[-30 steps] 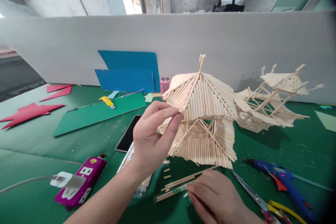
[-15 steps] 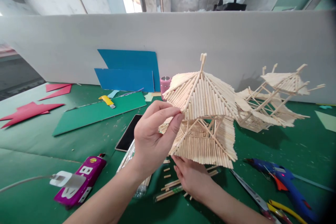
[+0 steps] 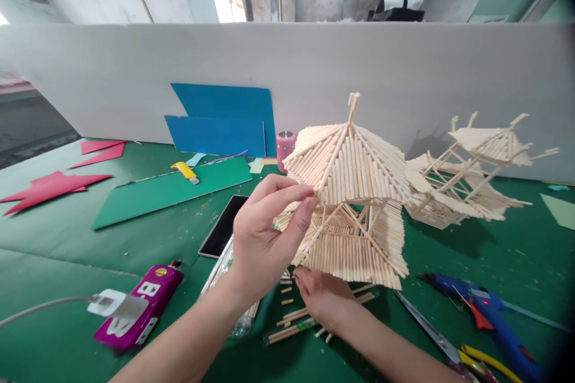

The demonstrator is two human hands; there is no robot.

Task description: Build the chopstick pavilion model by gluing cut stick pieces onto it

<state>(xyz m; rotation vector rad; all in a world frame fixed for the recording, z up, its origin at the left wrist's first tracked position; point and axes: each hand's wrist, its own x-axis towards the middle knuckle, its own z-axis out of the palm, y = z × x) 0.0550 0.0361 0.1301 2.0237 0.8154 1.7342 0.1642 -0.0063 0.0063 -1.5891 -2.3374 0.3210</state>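
Note:
A two-tiered pavilion model made of thin wooden sticks is in front of me, slightly right of centre, its pointed upper roof over a wider lower one. At the left corner of the upper roof, my left hand pinches the stick end between thumb and forefinger. My right hand is closed beneath the lower roof's front edge, its fingers curled; what they hold, if anything, is hidden. Loose wooden sticks and short cut pieces lie on the green table around that hand.
A glue gun, scissors and yellow-handled pliers lie at right. Behind them a second stick model leans over. At left are a purple power strip, a phone, a yellow cutter and coloured boards.
My right fingers have drawn slightly down from the lower roof's edge and curled more. My left hand keeps its pinch at the upper roof corner. The whole view has shifted a little.

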